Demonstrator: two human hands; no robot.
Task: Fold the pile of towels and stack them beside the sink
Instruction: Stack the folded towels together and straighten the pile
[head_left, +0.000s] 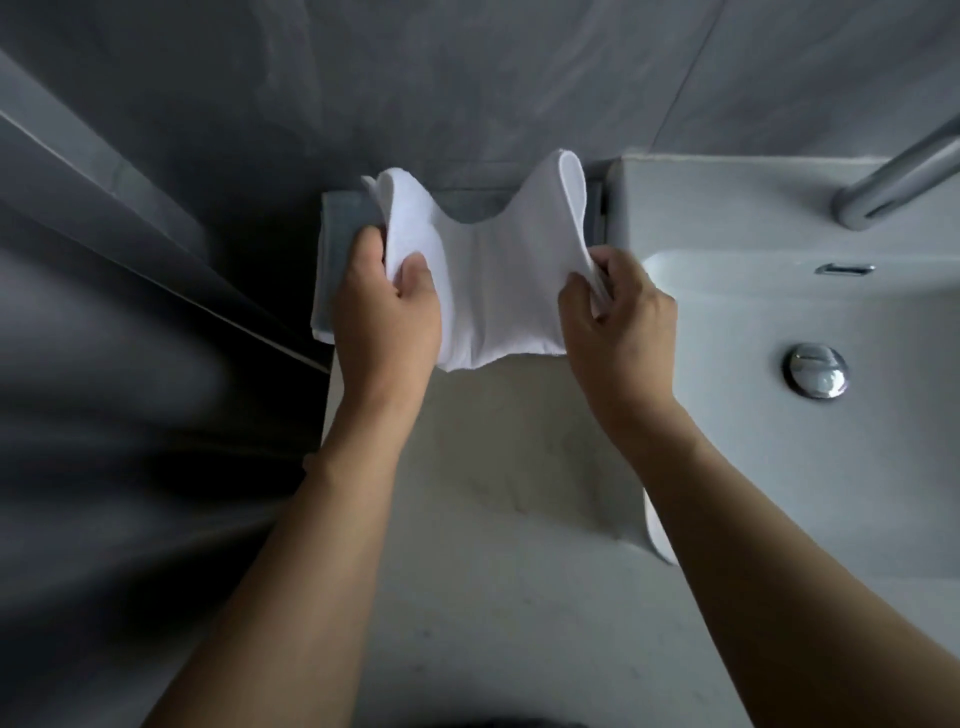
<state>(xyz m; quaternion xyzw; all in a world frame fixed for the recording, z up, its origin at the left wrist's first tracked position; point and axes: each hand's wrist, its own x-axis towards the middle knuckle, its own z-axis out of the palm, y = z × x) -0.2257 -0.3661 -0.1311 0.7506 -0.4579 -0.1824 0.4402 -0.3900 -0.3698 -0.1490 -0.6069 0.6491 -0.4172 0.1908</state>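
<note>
Here, both hands (bare) gripping white towel (493, 280)

towel (493, 280) left of sink (779, 415)

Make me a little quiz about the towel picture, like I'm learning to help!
1. True or false: only one hand holds the white towel.
2. Which side of the towel is the sink on? A) the person's left B) the person's right
3. Fill in: under the white towel lies a ___ towel.

Key: 1 false, the left hand and right hand both grip it. 2 B. 3 grey.
</note>
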